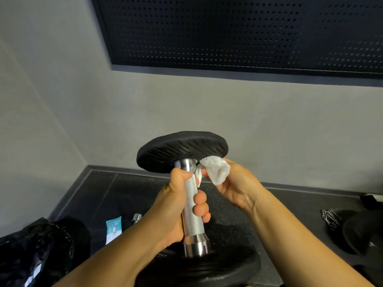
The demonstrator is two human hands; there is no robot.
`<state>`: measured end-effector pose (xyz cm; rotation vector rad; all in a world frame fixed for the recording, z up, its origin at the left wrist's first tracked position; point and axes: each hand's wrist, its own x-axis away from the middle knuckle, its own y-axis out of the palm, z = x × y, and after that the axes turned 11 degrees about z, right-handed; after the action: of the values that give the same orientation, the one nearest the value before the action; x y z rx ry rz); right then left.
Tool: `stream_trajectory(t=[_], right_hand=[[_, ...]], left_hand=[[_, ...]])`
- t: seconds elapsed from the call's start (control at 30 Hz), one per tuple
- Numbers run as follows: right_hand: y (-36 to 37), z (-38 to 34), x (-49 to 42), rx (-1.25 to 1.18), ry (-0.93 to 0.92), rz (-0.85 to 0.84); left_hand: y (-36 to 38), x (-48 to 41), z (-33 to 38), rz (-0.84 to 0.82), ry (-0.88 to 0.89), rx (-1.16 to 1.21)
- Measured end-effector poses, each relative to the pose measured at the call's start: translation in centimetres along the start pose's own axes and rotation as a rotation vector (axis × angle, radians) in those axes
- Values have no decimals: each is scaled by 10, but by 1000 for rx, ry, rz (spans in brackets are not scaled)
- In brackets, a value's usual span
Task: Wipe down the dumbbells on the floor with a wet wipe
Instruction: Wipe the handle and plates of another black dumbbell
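The left hand (174,206) grips the knurled silver handle of a black-plated dumbbell (191,212), fingers curled round it, and holds it upright above the dark rubber floor (228,195). The right hand (234,187) pinches a crumpled white wet wipe (217,169) against the handle just under the upper black plate. On the floor at left lie a light blue wipe packet (113,228) and a black plastic bag (37,253).

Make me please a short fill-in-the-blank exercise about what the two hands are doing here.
1. The left hand grips the dumbbell by its silver ____.
2. The right hand holds a wet wipe of ____ colour.
3. The blue-and-white packet lies on the ____.

Missing words: handle; white; floor.
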<state>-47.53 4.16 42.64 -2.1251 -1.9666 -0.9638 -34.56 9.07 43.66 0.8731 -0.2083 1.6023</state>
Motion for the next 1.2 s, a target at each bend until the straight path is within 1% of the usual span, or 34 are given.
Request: stream_trajectory(t=[0.07, 0.13, 0.23, 0.3, 0.37, 0.47, 0.53, 0.63, 0.7, 0.77, 0.83, 0.87, 0.9, 0.97, 1.03, 1.07, 1.1, 1.13, 1.2], right_hand=[[2, -1, 2, 58, -74, 35], [4, 1, 1, 126, -158, 108], [6, -4, 7, 85, -288, 234], [11, -11, 16, 83, -368, 253], [19, -15, 21, 131, -456, 272], [27, -17, 29, 206, -546, 264], [24, -16, 32, 255, -604, 252], [10, -14, 31, 418, -676, 352], [-1, -14, 25, 503, -714, 453], [-8, -11, 20, 564, -699, 525], [-6, -5, 17, 612, -617, 531], [-4, -1, 16, 596, -556, 512], [-1, 1, 16, 526, -473, 485], [5, 0, 19, 248, -246, 401], [7, -5, 24, -12, -84, 311], [8, -5, 27, -81, -49, 268], [8, -3, 29, -93, -46, 229], [8, -1, 31, -58, -64, 214], [10, 6, 31, 17, -120, 240]], left_hand=[[-3, 7, 0, -61, 1, 56], [-3, 14, -1, -69, 4, 109], [0, 12, -1, 23, 11, 104], [3, 9, -2, 111, 34, 47], [8, 7, -3, 179, 69, -37], [10, 3, -4, 209, 131, -131], [9, -2, -6, 220, 164, -128], [6, -7, -9, 255, 176, -119], [3, -4, -11, 257, 169, -98], [2, -1, -13, 258, 157, -80], [3, 1, -15, 259, 140, -75], [3, 1, -16, 257, 132, -76], [4, 1, -17, 253, 126, -80], [4, 0, -19, 256, 130, -84], [4, -1, -20, 259, 145, -81], [3, -2, -19, 258, 149, -83], [3, -2, -18, 259, 153, -81], [4, -3, -18, 262, 156, -77], [4, -2, -16, 265, 163, -67]])
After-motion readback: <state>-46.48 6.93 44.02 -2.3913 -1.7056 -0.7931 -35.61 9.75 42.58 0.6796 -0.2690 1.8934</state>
